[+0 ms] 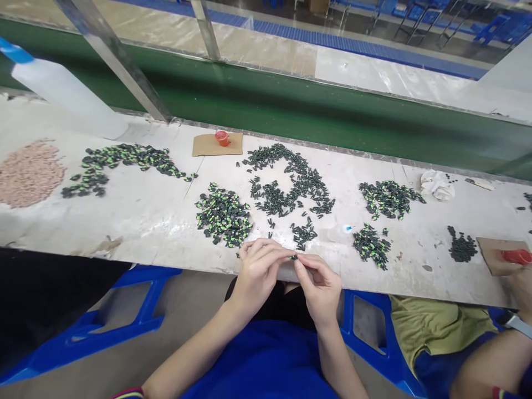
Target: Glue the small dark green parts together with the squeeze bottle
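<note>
My left hand [260, 271] and my right hand [320, 282] meet at the front edge of the table. Between their fingertips is a small black-and-green part [293, 257], pinched from both sides and mostly covered by the fingers. Just beyond my left hand lies a pile of black-and-green parts [224, 216]. A small cluster of plain dark parts [303, 233] is near my right fingertips. Farther back spreads a larger ring-shaped heap of such dark parts [313, 185].
A red cup [221, 138] stands on cardboard [199, 146] at the back. To the left are a white bottle [66, 94] and a pinkish pile [31, 173]. More black-and-green piles [372, 246] lie right. A co-worker's hand [521, 285] is beside another red cup [516, 256].
</note>
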Demonstrator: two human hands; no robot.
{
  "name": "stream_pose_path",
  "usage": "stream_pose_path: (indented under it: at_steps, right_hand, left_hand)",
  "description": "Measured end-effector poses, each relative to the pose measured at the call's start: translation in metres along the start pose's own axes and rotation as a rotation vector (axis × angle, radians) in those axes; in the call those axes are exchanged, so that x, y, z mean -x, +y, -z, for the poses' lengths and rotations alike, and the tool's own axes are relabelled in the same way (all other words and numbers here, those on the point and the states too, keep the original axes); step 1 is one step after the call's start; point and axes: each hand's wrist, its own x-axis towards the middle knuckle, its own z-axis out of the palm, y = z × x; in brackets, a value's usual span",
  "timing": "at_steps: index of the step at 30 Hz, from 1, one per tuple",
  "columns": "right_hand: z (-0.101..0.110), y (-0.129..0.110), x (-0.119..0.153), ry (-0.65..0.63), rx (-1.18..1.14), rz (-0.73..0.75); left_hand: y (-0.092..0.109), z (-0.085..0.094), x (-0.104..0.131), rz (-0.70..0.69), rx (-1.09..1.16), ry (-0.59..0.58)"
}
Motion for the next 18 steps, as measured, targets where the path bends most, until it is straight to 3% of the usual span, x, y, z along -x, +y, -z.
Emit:
stream_pose_path:
  at_steps: [6, 12, 18]
  right_hand:
    - [0.01, -0.007, -0.002, -0.036, 0.095, 0.032]
    - [0.01, -0.01, -0.004, 0.011, -0.085, -0.129]
    - [0.014, -0.005, -0.005, -0.038, -0.177, -0.242]
  left_hand:
    - [-0.002, 0.004, -0.001, -0.038, -0.034, -0.08]
    - [0.001, 0.007, -0.001, -0.113, -0.029, -0.084]
    - [0.004, 0.01, -0.001, -0.207, -0.053, -0.035]
